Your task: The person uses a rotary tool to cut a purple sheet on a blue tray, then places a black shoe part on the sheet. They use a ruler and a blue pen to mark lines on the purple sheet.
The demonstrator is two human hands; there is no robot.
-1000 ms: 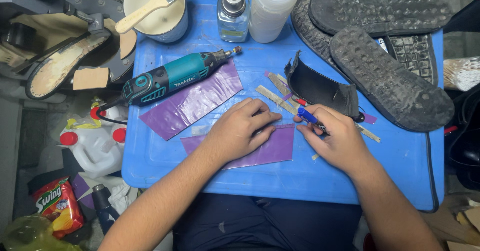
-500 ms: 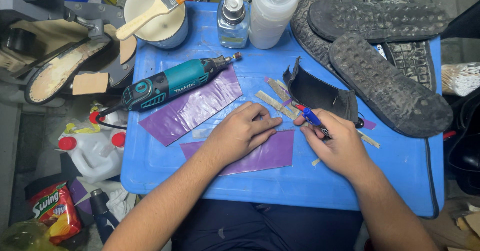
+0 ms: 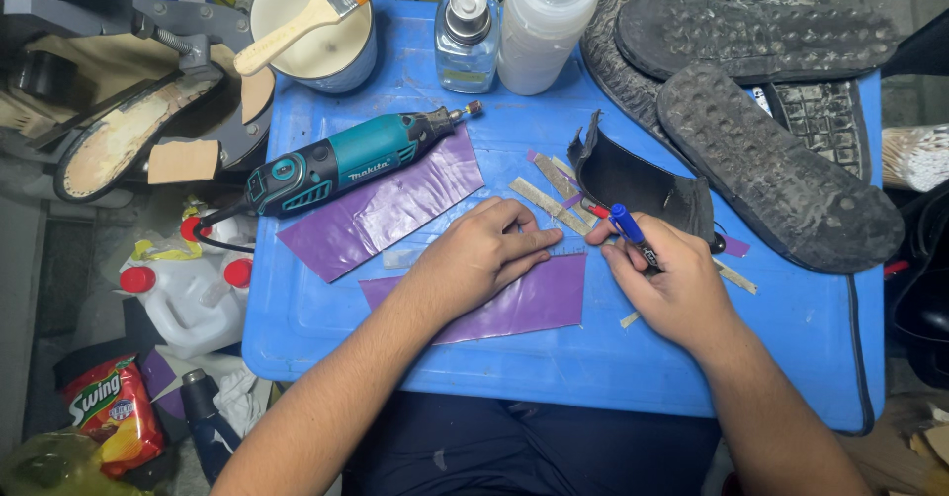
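Both hands worked on the blue tray: left hand pressed flat, fingers spread, on a purple sheet; right hand gripped a blue-capped pen.

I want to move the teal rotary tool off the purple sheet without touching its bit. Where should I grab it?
Grip the rotary tool around its thick teal and black middle, coming from above. It lies flat and slanted on the blue lid, with the bit pointing up and right toward the glass bottle and the cord trailing off the lower left, so the middle is the free part.
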